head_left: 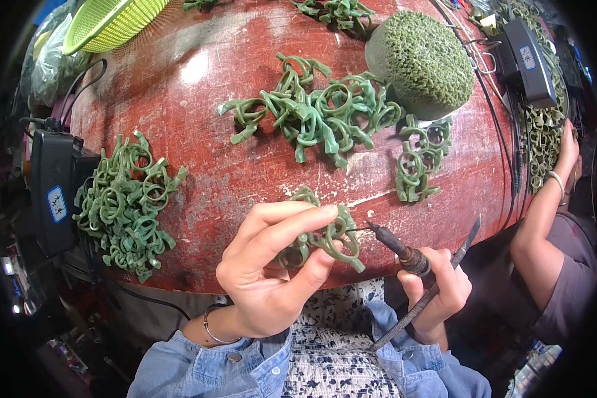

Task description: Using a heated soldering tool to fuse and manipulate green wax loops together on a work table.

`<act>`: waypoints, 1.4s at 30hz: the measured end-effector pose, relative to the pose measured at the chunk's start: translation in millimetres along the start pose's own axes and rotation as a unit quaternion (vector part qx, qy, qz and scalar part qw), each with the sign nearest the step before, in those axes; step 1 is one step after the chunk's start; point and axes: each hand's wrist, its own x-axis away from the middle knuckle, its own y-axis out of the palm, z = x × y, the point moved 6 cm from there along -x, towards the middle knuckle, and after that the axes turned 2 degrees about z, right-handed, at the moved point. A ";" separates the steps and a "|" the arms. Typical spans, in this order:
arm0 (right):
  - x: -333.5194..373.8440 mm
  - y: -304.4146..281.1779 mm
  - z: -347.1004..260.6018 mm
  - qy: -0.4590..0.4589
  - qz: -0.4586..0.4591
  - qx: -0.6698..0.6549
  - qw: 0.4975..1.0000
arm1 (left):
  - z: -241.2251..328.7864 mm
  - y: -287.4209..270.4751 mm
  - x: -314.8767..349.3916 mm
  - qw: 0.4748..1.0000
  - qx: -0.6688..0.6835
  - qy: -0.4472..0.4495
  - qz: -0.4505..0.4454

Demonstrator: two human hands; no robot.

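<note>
My left hand (262, 268) pinches a small cluster of green wax rings (350, 255) between thumb and fingers, above the table's near edge. Wrapped round a dark wax pen (399, 247) with a thin metal tip, my right hand (444, 292) brings that tip up against the rings, or very close to them. The same hand also grips a long, slim grey metal tool (469, 240), which slants past the fingers. Beyond my hands lies a loose heap of green wax rings (312, 116), with a smaller group of rings (418, 159) to its right.
Another ring pile (129, 205) lies at the left, beside a black box (52, 192) with cables. A round block (418, 60) with a rough green top stands far right, near a second black box (529, 63). A yellow-green basket (109, 23) is far left; another person's arm (544, 205) shows at right.
</note>
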 end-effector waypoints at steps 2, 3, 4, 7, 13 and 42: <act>0.2 -0.2 -0.1 0.003 0.000 0.001 1.000 | 0.3 -0.1 -0.1 1.000 -0.010 0.009 0.000; 0.2 -0.8 -0.1 0.005 0.000 0.002 1.000 | 0.1 0.1 -0.3 1.000 -0.010 0.009 0.000; 0.1 -1.4 -0.3 0.005 0.000 0.003 1.000 | 0.4 0.2 -0.6 1.000 -0.010 0.013 -0.001; 0.1 -0.3 0.6 0.006 0.001 -0.005 1.000 | 0.8 0.5 0.6 1.000 0.000 0.000 0.004; -0.6 0.2 -0.3 0.002 -0.003 0.003 1.000 | -0.8 0.3 0.7 1.000 0.004 -0.011 0.007; 0.9 0.0 1.7 0.003 0.019 -0.001 1.000 | -1.1 0.5 0.7 1.000 0.013 0.004 0.001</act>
